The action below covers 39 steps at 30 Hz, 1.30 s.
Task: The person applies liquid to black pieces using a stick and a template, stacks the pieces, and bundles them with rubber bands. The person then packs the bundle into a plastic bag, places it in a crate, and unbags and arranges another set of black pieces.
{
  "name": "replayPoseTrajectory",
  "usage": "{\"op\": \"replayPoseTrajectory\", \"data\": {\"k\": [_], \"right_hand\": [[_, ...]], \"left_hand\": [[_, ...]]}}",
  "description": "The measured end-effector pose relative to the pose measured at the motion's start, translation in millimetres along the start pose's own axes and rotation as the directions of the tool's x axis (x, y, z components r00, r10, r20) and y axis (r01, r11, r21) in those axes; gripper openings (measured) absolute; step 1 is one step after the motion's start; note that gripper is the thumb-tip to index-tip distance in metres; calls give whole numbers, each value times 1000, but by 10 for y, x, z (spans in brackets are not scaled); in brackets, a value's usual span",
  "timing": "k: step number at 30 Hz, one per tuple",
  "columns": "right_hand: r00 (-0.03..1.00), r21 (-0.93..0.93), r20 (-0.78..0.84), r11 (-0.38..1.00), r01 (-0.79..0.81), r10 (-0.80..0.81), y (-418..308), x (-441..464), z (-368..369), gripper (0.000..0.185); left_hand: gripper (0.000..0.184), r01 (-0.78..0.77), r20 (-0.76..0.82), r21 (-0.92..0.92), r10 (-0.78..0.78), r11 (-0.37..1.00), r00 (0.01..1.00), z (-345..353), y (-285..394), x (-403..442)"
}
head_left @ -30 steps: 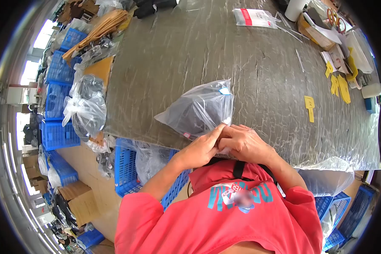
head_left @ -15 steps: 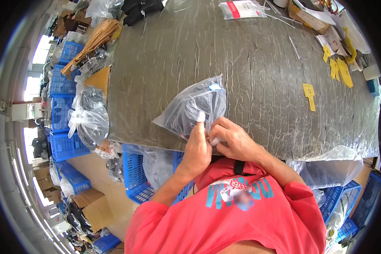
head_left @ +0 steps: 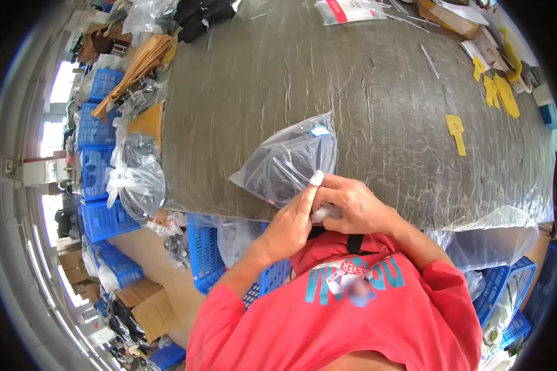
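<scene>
A clear plastic bag (head_left: 284,161) with dark contents and a small blue-and-white label lies at the near edge of the dark table (head_left: 390,93). Both hands meet at its gathered near end. My left hand (head_left: 294,222) is closed on the bag, its index finger, with a white tip covering, pointing away from me. From the right, my right hand (head_left: 353,207) pinches the bunched plastic, fingers curled. What lies between the fingertips is partly hidden.
A yellow tag (head_left: 456,134) lies to the right, with yellow pieces (head_left: 506,96) beyond. A red-and-white packet (head_left: 346,10) is at the far edge. A knotted bag (head_left: 139,179) stands left, near blue crates (head_left: 96,161). A cardboard box (head_left: 151,309) is lower left.
My left index finger lay against the right hand, then rose upright over the bag, and now leans back toward the right hand. The bag has shifted slightly; the view has shifted too.
</scene>
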State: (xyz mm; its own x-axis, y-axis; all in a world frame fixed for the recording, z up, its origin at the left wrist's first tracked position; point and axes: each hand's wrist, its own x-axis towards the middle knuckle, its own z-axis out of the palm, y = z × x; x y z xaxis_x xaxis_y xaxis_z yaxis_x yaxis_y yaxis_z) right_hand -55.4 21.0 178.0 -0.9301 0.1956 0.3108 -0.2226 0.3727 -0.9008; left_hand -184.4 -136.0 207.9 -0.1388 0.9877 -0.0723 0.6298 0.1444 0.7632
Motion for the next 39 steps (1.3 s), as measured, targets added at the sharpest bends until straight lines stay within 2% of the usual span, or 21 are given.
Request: {"op": "replayPoseTrajectory", "data": {"k": [5,8,10,12,15,17,19,20,21,22,23,26,27,28,29,30,31,34,35,37,39], "right_hand": [[994,10,-22,994,-104,105,30,-164,118,26],[971,164,95,958,-234,220,33,-278,152,21],[922,531,79,766,-362,380,75,-325,198,18],[823,814,181,387,-432,538,113,-321,242,15],[730,936,224,67,-346,646,3,-251,287,16],[748,926,225,102,-364,624,-117,-274,145,18],[749,851,221,251,-461,624,-479,-258,-248,27],[773,679,134,511,-528,620,-653,-278,-459,32],[934,237,-27,910,-339,355,-651,-324,-604,33],[920,60,22,918,-391,391,-837,-342,-766,29],[972,-164,28,961,-225,232,-872,-421,-877,27],[995,-508,-78,856,-97,66,-1260,-499,-1341,25],[972,-529,-226,830,-178,64,-1333,-635,-1534,21],[947,-412,-317,907,-86,-54,-1145,-1055,-1941,18],[666,-35,-740,994,106,-97,-1009,-1267,-2173,15],[557,-188,-802,976,107,-216,-846,-1254,-2282,16],[432,-333,-840,940,68,-329,-688,-1228,-2387,17],[610,-63,-729,857,-512,311,-397,-206,-1994,23],[758,39,-550,917,-396,350,-143,120,-1815,24],[872,-134,-281,883,-450,401,497,656,-1446,31],[834,-221,-255,810,-543,490,1060,1092,-1009,39]], "left_hand": [[63,192,-440,81,-138,978,887,149,-128,-25],[58,97,-561,-274,-241,957,792,174,-177,-108],[53,-74,-418,-623,-251,779,873,178,-257,-281],[36,-215,-435,-566,-66,796,898,310,-163,-422],[31,-223,-365,-651,-41,725,930,366,-126,-554],[33,-222,-448,-710,-185,668,875,289,-145,-596],[44,-230,-616,-581,-237,781,751,81,-398,-664],[51,-91,-670,-487,-304,869,678,8,-429,-622],[59,66,-725,-393,-354,917,592,-45,-454,-568],[69,163,-705,-329,-356,930,613,-56,-541,-519],[66,282,-655,-180,-329,942,680,-64,-687,-482],[58,242,-504,-431,-455,869,735,49,-816,-338],[57,262,-496,-408,-454,874,740,78,-816,-316],[56,283,-492,-385,-455,879,742,106,-816,-312],[55,304,-493,-358,-456,883,741,127,-818,-320],[53,340,-541,-184,-384,922,748,191,-908,-347],[53,349,-516,-282,-448,893,730,190,-877,-349],[55,351,-391,-539,-596,766,701,181,-687,-314],[56,298,-380,-623,-613,723,693,213,-686,-312],[58,180,-358,-767,-644,616,676,297,-776,-324],[60,124,-368,-806,-653,579,661,315,-871,-319]]}}
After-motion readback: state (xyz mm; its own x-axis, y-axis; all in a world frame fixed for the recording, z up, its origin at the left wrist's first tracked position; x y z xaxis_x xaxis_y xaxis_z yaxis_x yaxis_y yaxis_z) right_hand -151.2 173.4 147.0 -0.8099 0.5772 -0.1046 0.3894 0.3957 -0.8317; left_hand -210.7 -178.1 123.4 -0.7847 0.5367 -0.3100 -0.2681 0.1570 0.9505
